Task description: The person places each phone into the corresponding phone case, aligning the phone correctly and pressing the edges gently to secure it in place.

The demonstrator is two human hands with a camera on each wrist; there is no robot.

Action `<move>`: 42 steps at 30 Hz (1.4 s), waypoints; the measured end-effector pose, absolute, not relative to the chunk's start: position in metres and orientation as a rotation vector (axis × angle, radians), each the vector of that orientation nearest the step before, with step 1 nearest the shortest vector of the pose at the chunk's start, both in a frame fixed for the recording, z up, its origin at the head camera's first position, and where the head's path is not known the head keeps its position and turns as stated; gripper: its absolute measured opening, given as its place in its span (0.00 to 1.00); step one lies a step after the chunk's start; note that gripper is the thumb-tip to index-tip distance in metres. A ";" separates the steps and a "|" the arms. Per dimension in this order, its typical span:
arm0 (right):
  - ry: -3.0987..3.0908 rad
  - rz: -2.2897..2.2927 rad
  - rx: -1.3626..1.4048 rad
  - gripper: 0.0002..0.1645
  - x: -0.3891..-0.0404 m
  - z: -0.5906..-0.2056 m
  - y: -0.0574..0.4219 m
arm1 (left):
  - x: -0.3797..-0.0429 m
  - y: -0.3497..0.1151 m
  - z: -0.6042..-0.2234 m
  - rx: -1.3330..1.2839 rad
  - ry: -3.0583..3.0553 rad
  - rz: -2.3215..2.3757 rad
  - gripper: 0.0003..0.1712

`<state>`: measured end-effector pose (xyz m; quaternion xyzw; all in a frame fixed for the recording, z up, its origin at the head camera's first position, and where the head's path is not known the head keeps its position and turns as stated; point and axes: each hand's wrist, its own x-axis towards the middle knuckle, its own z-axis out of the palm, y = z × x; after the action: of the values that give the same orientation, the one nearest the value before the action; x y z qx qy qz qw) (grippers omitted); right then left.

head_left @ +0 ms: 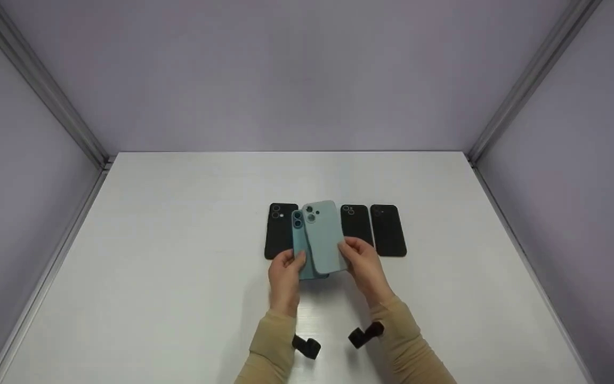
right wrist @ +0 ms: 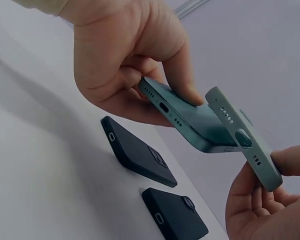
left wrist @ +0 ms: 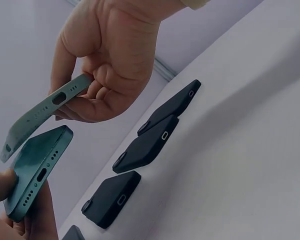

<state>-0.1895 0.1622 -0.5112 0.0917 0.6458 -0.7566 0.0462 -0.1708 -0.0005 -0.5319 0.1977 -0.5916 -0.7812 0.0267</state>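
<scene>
Low on the teal phone (head_left: pixel 301 242), my left hand (head_left: pixel 284 280) pinches its edge between thumb and fingers. My right hand (head_left: pixel 366 269) grips a pale green phone case (head_left: pixel 324 234) at its lower right corner. Seen from the head, the case overlaps the phone and covers much of its back. The left wrist view has a gap between the bottom ends of the case (left wrist: pixel 32 117) and the phone (left wrist: pixel 40 160). Camera holes and a charging-port opening show in the case (right wrist: pixel 247 142). Whether the two touch at the far end, I cannot tell.
Several black phone cases lie on the white table (head_left: pixel 168 240) behind my hands: one at left (head_left: pixel 279 234), two at right (head_left: pixel 356 223) (head_left: pixel 389 232). Another is partly hidden from the head. Pale walls (head_left: pixel 285 74) enclose the table's back and sides.
</scene>
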 end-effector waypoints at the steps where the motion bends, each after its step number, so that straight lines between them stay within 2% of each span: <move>1: 1.968 -2.309 0.283 0.18 -0.189 -0.511 0.160 | -0.171 0.000 -0.532 0.612 -1.819 -2.414 0.17; 9: 2.193 -2.218 0.287 0.16 -0.184 -0.508 0.147 | -0.170 0.006 -0.535 0.636 -1.726 -2.488 0.15; 15: 2.652 -1.921 0.136 0.12 -0.181 -0.510 0.148 | -0.168 0.007 -0.536 0.628 -1.682 -2.533 0.16; 21: 2.811 -1.730 0.011 0.09 -0.181 -0.510 0.152 | -0.167 0.007 -0.534 0.608 -1.694 -2.540 0.16; 25: 2.814 -1.696 -0.026 0.10 -0.181 -0.510 0.153 | -0.167 0.006 -0.532 0.591 -1.716 -2.546 0.16; 32: 2.608 -1.778 0.020 0.12 -0.184 -0.510 0.155 | -0.153 0.000 -0.498 0.587 -1.769 -2.544 0.16; 36: 2.395 -1.881 0.082 0.13 -0.188 -0.512 0.157 | -0.154 -0.001 -0.499 0.562 -1.756 -2.551 0.14; 42: 2.183 -1.944 0.121 0.14 -0.191 -0.513 0.158 | -0.165 0.000 -0.525 0.533 -1.770 -2.521 0.14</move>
<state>-0.1912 0.1577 -0.5125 0.0411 0.7418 -0.6606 0.1077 -0.1649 0.0004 -0.5255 0.1706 -0.5661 -0.8065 0.0078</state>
